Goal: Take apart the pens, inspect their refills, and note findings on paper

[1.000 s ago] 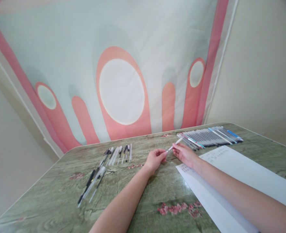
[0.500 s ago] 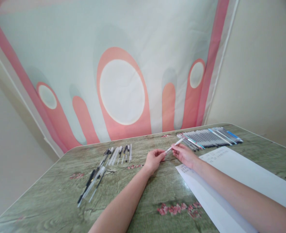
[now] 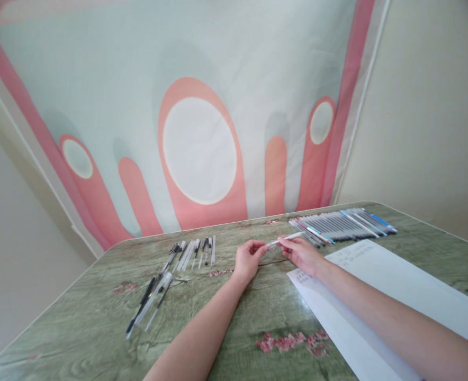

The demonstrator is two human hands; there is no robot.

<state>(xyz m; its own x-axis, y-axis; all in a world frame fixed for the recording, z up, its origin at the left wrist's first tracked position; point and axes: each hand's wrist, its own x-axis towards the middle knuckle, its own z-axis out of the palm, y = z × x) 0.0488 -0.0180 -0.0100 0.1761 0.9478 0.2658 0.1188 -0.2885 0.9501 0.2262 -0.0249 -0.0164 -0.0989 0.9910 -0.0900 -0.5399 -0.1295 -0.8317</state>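
- Right hand [image 3: 302, 254]: fingers pinched on the white pen [image 3: 285, 239], held just above the table [image 3: 99, 296], tip end pointing to 9 o'clock.
- Left hand [image 3: 246, 260]: fingertips closed on the pen's near end, seemingly to brace or pull it.
- Pen row [image 3: 343, 222] lies at 1 o'clock, sorted side by side.
- Loose pen parts [image 3: 192, 251] at 10 o'clock; paper sheet [image 3: 396, 286] under right forearm.

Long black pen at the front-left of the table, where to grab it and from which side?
Take the black pen at mid-barrel, from above, pinching across its width. It lies flat on the table, running diagonally, with clear pens close along its right side, so the left side is freer. Both the left hand and right hand are on a white pen.
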